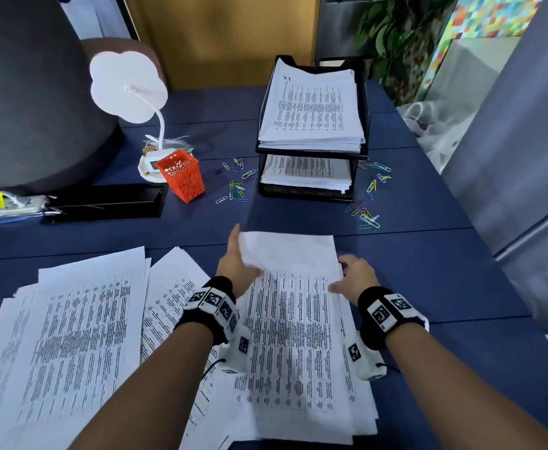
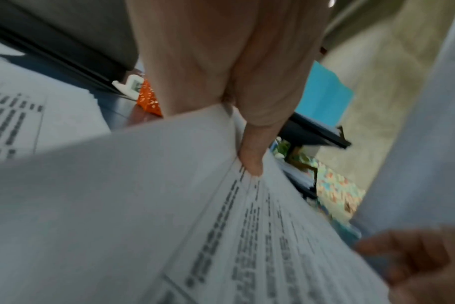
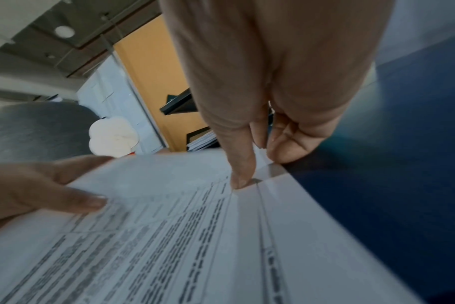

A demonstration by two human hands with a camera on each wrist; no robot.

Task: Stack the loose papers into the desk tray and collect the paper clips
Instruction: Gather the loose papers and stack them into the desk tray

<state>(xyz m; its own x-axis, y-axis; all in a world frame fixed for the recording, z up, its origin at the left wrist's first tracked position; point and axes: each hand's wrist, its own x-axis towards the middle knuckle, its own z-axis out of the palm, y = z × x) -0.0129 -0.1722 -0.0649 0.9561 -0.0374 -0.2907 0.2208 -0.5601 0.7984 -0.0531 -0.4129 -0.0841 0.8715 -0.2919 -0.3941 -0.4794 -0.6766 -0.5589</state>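
Held papers: a printed sheaf (image 1: 293, 319) lies at the near middle of the blue desk (image 1: 428, 261), its far end lifted and curled so the blank underside faces up.
Left hand: the left hand (image 1: 235, 266) pinches the sheaf's left edge, thumb on top and fingers beneath.
Right hand: the right hand (image 1: 357, 276) clamps the right edge, its thumb tip (image 3: 238, 181) pressing the top sheet while its curled fingers reach under.
Other loose papers: overlapping sheets (image 1: 71, 336) spread over the near left of the desk, partly under the held sheaf.
Desk tray: a black two-tier tray (image 1: 363, 151) stands at the far middle, both tiers bearing stacked pages.
Paper clips: one coloured scatter (image 1: 237, 183) lies left of the tray, another (image 1: 368, 196) to its right front; both sit between the sheaf and the tray's sides.
Orange basket: a lattice cup (image 1: 181, 178) stands tilted beside the left scatter.
Lamp: a white flower-headed lamp (image 1: 126, 86) rises just behind the basket.
Left edge: a black box (image 1: 110, 203) and a power strip (image 1: 12, 206).
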